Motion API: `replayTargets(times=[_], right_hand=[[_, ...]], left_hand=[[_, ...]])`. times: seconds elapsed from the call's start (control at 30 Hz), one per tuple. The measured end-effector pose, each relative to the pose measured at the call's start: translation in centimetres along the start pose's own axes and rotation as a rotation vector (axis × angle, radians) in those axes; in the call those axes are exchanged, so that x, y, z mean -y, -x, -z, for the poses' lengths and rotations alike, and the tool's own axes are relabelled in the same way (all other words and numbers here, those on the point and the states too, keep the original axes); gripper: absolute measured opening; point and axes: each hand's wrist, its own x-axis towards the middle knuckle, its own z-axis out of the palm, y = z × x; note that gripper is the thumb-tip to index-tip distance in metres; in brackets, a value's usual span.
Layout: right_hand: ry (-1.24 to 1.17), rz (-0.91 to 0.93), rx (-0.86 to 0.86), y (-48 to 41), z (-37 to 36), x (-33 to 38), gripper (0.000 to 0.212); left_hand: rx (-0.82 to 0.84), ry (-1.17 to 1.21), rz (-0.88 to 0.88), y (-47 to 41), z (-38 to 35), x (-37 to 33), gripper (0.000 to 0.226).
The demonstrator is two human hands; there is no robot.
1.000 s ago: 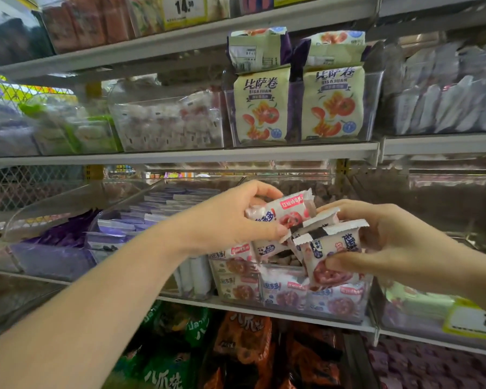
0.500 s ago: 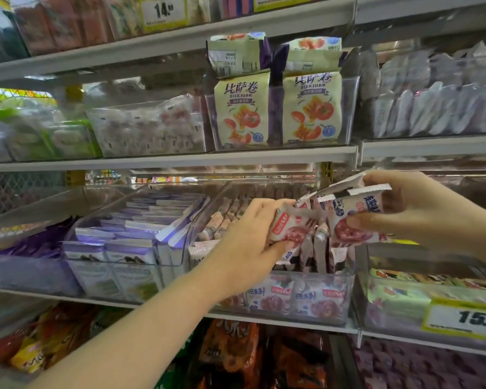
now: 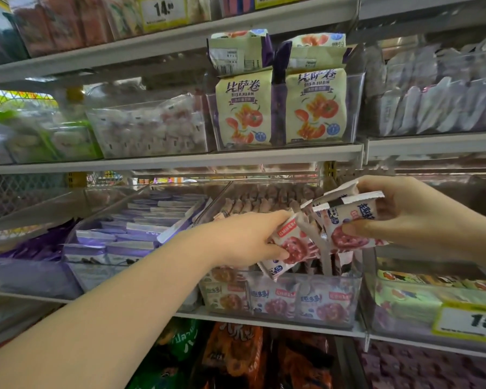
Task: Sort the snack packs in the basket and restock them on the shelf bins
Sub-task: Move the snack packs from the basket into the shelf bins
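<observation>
My left hand (image 3: 244, 240) grips a white snack pack (image 3: 289, 245) with a red fruit picture and red label, tilted over the front of a clear shelf bin (image 3: 357, 293). That bin holds several matching packs, upright along its front wall. My right hand (image 3: 410, 211) holds a small bunch of the same white packs (image 3: 348, 223) just above the bin's right side, thumb pressed on the front one. The basket is out of view.
A bin of purple-white packs (image 3: 129, 237) sits left of the target bin, a green-pack bin with a yellow price tag (image 3: 472, 321) to its right. Above, a shelf edge (image 3: 236, 160) carries a bin of yellow pizza-roll bags (image 3: 314, 108). Orange bags (image 3: 236, 357) fill the shelf below.
My left hand has carried one pack away from the bunch and down toward the bin's front. My right hand rose slightly with the remaining packs. The view shifted right.
</observation>
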Motion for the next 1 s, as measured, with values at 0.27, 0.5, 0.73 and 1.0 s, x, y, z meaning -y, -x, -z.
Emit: replayTargets(times=[0.27, 0.5, 0.73, 1.0], right_hand=[[0.058, -0.032, 0.003, 0.0, -0.1, -0.3, 0.024], [0.120, -0.045, -0.007, -0.1, -0.6, 0.2, 0.021], [0.038, -0.050, 0.045, 0.2, -0.9, 1.0, 0.039], [0.388, -0.067, 0.157, 0.2, -2.8, 0.8, 0.046]], left_hand=[[-0.042, -0.546, -0.106, -0.9, -0.2, -0.2, 0.073], [-0.059, -0.620, -0.069, 0.5, -3.3, 0.8, 0.070], [-0.214, -0.558, 0.038, 0.8, -5.1, -0.3, 0.068], [-0.480, -0.477, -0.021, 0.7, -7.4, 0.2, 0.047]])
